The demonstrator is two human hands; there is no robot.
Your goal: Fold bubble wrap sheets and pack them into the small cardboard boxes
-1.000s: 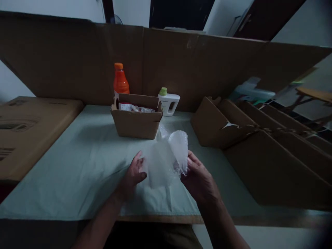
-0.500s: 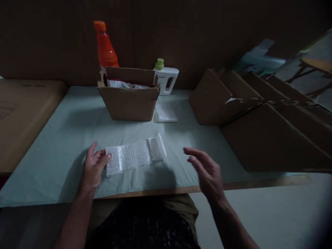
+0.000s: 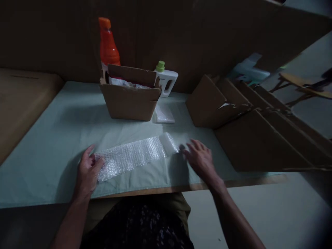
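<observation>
A strip of bubble wrap (image 3: 135, 156) lies flat on the pale green table cover (image 3: 52, 138), with its right end curled up. My left hand (image 3: 88, 171) rests on its left end, fingers pressed down on the wrap. Fingers spread, my right hand (image 3: 198, 157) lies flat on the cover by the curled right end, touching or nearly touching it. Both hands hold nothing up off the table.
A small open cardboard box (image 3: 131, 97) stands behind, with an orange bottle (image 3: 107, 43) and a white jug with a green cap (image 3: 166, 77) at its back. A second bubble wrap piece (image 3: 164, 114) lies beside it. Folded cardboard (image 3: 254, 135) fills the right; a flat carton (image 3: 20, 100) lies left.
The bubble wrap went from held up in both hands to laid flat on the table. It is now stretched longer, and my right hand has come down to its right end.
</observation>
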